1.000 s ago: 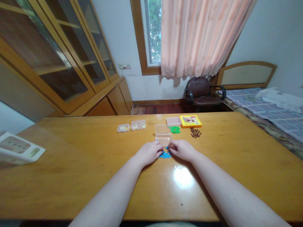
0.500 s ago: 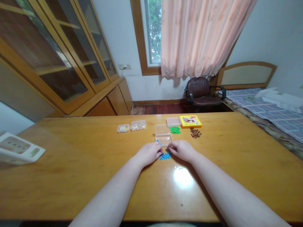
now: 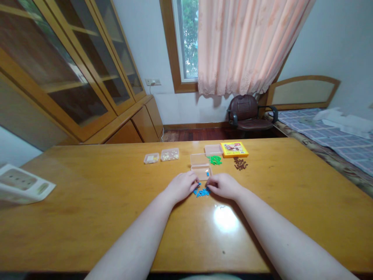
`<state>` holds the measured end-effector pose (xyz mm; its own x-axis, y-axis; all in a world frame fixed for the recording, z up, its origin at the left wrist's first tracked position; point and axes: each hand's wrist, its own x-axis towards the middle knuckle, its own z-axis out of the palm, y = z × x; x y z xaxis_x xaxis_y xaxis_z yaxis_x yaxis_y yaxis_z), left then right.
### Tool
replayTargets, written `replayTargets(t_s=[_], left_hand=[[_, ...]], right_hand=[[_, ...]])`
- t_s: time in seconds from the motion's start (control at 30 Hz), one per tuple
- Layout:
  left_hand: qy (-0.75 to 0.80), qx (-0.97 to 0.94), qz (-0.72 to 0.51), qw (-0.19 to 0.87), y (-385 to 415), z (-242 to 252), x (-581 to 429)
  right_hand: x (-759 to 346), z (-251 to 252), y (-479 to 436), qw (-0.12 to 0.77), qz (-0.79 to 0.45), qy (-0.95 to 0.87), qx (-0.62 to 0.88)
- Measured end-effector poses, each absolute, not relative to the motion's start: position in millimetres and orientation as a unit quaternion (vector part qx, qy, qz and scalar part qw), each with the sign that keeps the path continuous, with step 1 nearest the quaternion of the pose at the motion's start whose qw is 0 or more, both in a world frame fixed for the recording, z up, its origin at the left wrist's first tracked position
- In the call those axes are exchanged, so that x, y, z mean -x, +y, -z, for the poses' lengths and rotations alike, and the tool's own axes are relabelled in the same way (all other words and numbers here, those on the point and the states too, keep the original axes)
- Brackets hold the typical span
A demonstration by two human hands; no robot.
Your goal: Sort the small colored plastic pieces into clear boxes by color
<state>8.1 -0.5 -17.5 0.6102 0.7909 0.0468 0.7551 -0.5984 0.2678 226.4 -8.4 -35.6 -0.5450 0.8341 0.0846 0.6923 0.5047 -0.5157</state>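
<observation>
A small heap of blue plastic pieces lies on the table between my hands. My left hand is at the heap's left side, fingers pinched, with a small blue piece at its tips. At the right side, the bent fingers of my right hand are closed at the heap's edge; what they hold is hidden. Just beyond the heap stands a clear plastic box with its lid laid back. One blue piece rests inside it, towards the right.
Behind the box are a green pile, a brown pile, a yellow carton and another clear container. Two containers with pale pieces stand farther left. A white object is at the table's left edge.
A blue piece now lies in the clear box. My right hand's fingertips have dropped slightly to the heap. My left hand has shifted slightly, with a blue piece now showing at its fingertips.
</observation>
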Motion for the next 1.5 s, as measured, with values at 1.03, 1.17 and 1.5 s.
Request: replayTargets(t_s=[1.03,1.17,1.5], left_hand=[[0.438,-0.894,0.002,0.092,-4,13,-10],[0.434,-0.896,-0.004,0.091,-3,16,-9],[0.454,-0.885,-0.087,0.053,3,16,-6]], right_hand=[[-222,42,-5,0.279,-0.170,-0.777,0.538],[-224,45,0,0.304,-0.217,-0.740,0.559],[-228,42,-1,0.191,-0.243,-0.806,0.505]])
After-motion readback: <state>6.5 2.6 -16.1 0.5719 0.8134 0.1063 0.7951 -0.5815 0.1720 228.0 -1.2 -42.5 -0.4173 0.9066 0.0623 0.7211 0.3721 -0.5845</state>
